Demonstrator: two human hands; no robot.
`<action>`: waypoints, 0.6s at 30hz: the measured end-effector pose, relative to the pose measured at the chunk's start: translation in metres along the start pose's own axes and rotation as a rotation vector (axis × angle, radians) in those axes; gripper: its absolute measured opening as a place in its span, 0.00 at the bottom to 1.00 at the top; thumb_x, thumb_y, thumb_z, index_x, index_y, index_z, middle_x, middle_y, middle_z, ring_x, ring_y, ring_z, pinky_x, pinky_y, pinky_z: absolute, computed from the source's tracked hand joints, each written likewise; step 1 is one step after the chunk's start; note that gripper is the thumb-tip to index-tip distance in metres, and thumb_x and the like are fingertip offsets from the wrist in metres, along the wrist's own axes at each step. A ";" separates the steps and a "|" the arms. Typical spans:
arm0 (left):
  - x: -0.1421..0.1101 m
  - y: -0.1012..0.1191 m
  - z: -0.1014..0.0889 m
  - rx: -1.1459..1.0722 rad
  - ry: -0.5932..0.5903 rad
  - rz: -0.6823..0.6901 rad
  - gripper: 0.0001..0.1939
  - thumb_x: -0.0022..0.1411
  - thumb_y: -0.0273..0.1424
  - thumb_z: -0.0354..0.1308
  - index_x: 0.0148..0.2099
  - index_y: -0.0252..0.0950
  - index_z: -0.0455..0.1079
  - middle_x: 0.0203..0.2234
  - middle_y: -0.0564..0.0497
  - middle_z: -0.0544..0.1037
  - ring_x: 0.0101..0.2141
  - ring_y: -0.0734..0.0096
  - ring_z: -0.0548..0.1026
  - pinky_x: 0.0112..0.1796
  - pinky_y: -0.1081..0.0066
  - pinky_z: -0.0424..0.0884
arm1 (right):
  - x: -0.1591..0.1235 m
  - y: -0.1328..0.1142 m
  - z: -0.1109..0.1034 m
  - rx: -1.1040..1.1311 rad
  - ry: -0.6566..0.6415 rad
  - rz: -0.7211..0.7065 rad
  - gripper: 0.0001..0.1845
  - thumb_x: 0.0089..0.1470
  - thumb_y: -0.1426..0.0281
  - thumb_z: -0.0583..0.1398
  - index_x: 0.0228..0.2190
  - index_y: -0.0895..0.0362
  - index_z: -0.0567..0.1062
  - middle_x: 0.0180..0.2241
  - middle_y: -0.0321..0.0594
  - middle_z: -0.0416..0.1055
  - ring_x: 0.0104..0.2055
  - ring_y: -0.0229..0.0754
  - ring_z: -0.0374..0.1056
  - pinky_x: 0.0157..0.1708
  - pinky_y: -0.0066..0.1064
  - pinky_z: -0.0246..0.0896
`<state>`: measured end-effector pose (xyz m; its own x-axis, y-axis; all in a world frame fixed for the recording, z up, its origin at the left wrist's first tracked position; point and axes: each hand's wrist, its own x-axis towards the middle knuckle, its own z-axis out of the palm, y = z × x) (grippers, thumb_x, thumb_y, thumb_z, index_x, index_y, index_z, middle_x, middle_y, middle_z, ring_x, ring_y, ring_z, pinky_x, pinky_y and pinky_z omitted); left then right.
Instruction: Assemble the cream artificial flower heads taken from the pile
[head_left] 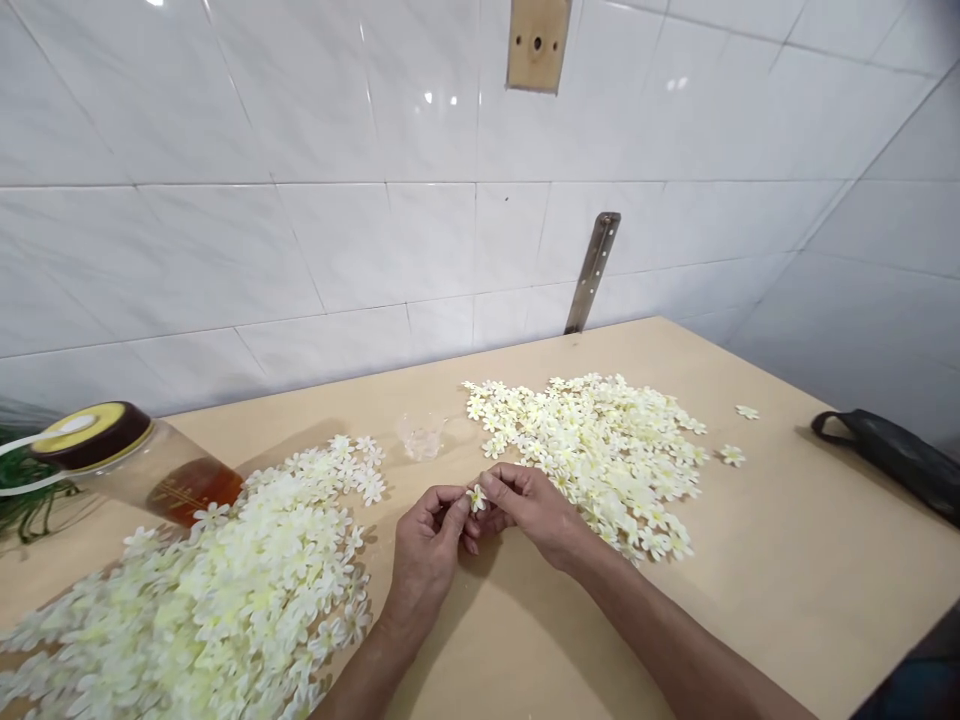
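Between the fingertips of both hands sits one small white artificial flower (477, 497) with a yellowish centre. My left hand (429, 545) pinches it from the left, thumb and forefinger together. From the other side my right hand (529, 508) is closed on it too, with some fingers hidden behind. A large heap of pale flowers (247, 590) lies to the left of my hands. Beyond my right hand spreads a second pile of flowers (600, 440). Just past my fingers stands a small clear plastic cup (421, 438); its contents are hard to make out.
A bottle of amber liquid (176, 470) leans at the left, near green strands (34, 490). Two loose flowers lie right of the far pile. A black pouch (892, 460) rests at the table's right side. A metal bracket (592, 272) stands against the tiled wall (337, 240).
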<state>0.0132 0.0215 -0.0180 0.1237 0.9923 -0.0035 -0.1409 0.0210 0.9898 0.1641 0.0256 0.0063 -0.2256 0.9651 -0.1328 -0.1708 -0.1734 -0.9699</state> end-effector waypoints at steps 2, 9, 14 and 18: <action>-0.001 0.000 0.000 0.028 -0.005 0.009 0.12 0.60 0.38 0.60 0.36 0.33 0.71 0.18 0.55 0.72 0.19 0.77 0.69 0.22 0.75 0.69 | 0.000 0.000 -0.001 0.002 0.015 0.017 0.21 0.47 0.51 0.66 0.24 0.58 0.74 0.23 0.36 0.71 0.26 0.39 0.70 0.32 0.35 0.68; -0.007 0.001 0.001 0.144 0.017 0.070 0.10 0.60 0.35 0.60 0.39 0.33 0.73 0.21 0.52 0.74 0.22 0.75 0.71 0.24 0.75 0.70 | 0.003 0.000 -0.013 0.069 -0.054 0.127 0.20 0.39 0.57 0.71 0.27 0.60 0.76 0.25 0.39 0.75 0.28 0.41 0.72 0.32 0.35 0.67; -0.009 0.000 0.004 0.073 0.018 0.079 0.10 0.60 0.36 0.60 0.38 0.33 0.73 0.21 0.52 0.74 0.22 0.74 0.71 0.23 0.75 0.70 | 0.002 -0.003 -0.019 0.114 -0.140 0.181 0.19 0.41 0.63 0.72 0.34 0.59 0.76 0.30 0.41 0.77 0.32 0.42 0.73 0.37 0.35 0.67; -0.010 -0.001 0.007 -0.023 0.012 0.014 0.12 0.59 0.37 0.60 0.37 0.32 0.73 0.19 0.52 0.73 0.20 0.75 0.70 0.22 0.75 0.69 | 0.001 -0.005 -0.016 0.005 -0.175 0.125 0.17 0.44 0.62 0.71 0.32 0.60 0.76 0.26 0.40 0.76 0.29 0.40 0.71 0.33 0.32 0.64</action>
<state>0.0195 0.0109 -0.0180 0.1095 0.9940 0.0085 -0.1648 0.0097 0.9863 0.1805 0.0307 0.0082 -0.4080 0.8876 -0.2139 -0.1360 -0.2908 -0.9471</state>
